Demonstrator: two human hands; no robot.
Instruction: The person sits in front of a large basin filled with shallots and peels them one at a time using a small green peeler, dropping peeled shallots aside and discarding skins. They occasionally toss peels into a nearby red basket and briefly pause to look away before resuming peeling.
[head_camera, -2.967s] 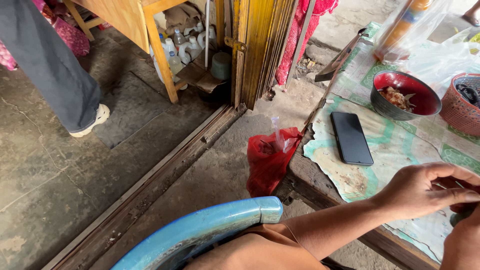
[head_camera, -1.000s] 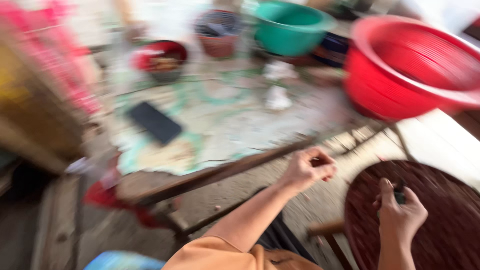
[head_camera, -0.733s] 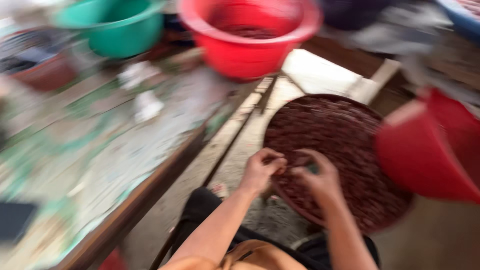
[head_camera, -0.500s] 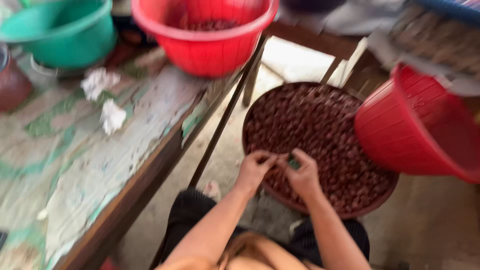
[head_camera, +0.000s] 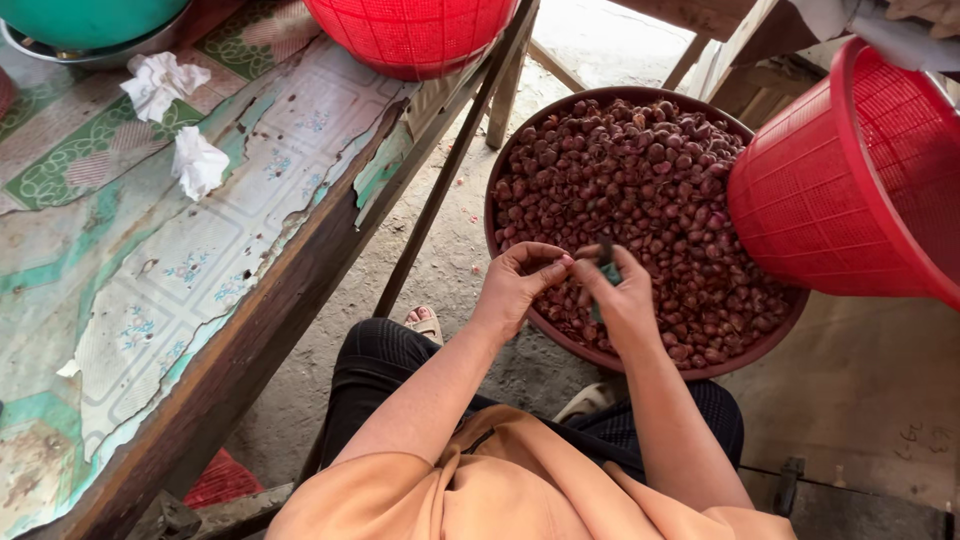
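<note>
Over the round basket (head_camera: 640, 215) heaped with shallots, left hand (head_camera: 520, 285) fingers pinch one shallot (head_camera: 572, 268) while the right hand (head_camera: 622, 295) grips a small blade; short, shallow cuts, away from the fingertips, seem safest.

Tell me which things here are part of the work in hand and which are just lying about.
In use: left hand; right hand gripping a small dark tool; round brown basin of small reddish-brown bulbs.

Lying about: two crumpled white tissues; red mesh plastic basket; worn patterned table.
</note>
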